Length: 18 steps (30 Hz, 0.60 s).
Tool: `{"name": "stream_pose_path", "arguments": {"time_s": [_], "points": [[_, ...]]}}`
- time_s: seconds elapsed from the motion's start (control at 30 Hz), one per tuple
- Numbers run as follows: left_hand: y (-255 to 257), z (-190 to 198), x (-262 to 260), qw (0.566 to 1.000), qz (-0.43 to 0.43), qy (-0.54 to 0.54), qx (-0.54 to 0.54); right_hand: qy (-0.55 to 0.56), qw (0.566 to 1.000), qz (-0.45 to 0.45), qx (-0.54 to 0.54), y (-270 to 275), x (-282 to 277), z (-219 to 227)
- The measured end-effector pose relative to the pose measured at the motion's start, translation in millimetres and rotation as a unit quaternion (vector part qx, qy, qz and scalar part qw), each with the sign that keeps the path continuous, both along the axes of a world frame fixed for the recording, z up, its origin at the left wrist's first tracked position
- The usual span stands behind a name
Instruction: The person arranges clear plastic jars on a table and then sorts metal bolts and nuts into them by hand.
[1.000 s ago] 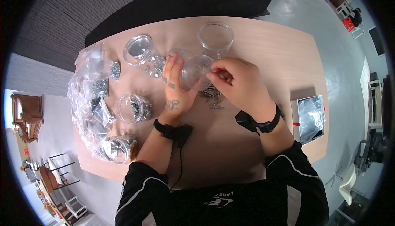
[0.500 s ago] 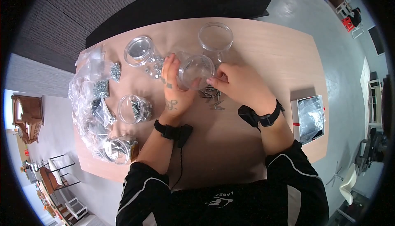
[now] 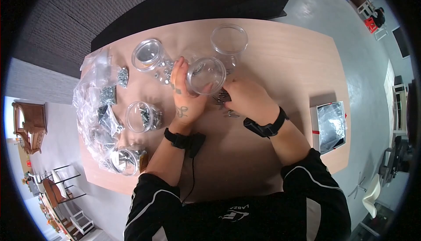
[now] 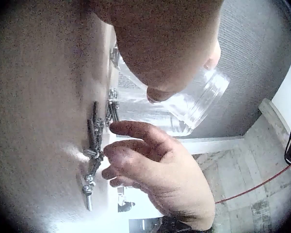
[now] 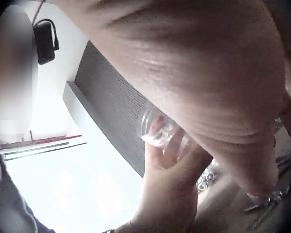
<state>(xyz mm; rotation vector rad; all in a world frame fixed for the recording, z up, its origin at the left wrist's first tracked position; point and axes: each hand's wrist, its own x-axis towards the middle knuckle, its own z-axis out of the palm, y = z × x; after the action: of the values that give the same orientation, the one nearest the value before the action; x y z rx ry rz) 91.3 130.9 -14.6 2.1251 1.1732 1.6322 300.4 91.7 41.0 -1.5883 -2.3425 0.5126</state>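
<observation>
My left hand (image 3: 188, 96) grips a clear jar (image 3: 206, 76) by its side, its round mouth towards the head camera. In the left wrist view the jar (image 4: 189, 104) is tilted beneath the left hand (image 4: 169, 43). A loose pile of screws (image 3: 231, 113) lies on the table just right of the jar. Over it is my right hand (image 3: 252, 100), its fingers bent and pointing down. The left wrist view has the right hand (image 4: 160, 170) beside the screws (image 4: 94, 141), its fingers apart with nothing visible between them. The right hand's own fingertips are partly hidden in the head view.
Another clear jar (image 3: 229, 39) stands behind the held one. To the left are jars with nuts (image 3: 163, 70), with bolts (image 3: 151, 117) and with more hardware (image 3: 125, 161), plus plastic bags (image 3: 94, 113) of small parts. An open box (image 3: 330, 127) sits at the right edge.
My right hand has moved from the jar's rim down towards the person, to the screw pile. The held jar has tipped slightly and shifted a little left, still in my left hand.
</observation>
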Motion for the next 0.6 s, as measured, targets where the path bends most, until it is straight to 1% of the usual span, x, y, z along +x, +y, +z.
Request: {"name": "stream_pose_path", "arguments": {"time_s": [0.03,0.17,0.23,0.47,0.57,0.6], "points": [[0.4,-0.7,0.0,1.0,0.001,0.0,0.002,0.007,1.0,0.009,0.024,-0.3,-3.0,-3.1],[2.0,-1.7,-1.2,1.0,-0.007,0.0,0.013,0.034,0.998,0.008,0.045,0.5,-9.2,-6.1],[1.7,-1.8,-0.6,1.0,-0.008,-0.005,0.006,-0.001,1.0,0.012,-0.021,3.0,-9.5,-4.1],[2.0,-1.2,-0.1,1.0,-0.004,0.002,0.016,0.005,1.0,0.008,-0.02,2.0,-10.0,-4.7],[1.2,-0.5,0.6,1.0,0.002,0.007,0.01,0.01,0.999,0.004,-0.037,3.2,-6.5,-3.2],[1.2,-0.3,0.7,1.0,0.002,0.007,0.01,0.022,0.999,0.023,-0.023,4.0,-5.0,-1.3]]}}
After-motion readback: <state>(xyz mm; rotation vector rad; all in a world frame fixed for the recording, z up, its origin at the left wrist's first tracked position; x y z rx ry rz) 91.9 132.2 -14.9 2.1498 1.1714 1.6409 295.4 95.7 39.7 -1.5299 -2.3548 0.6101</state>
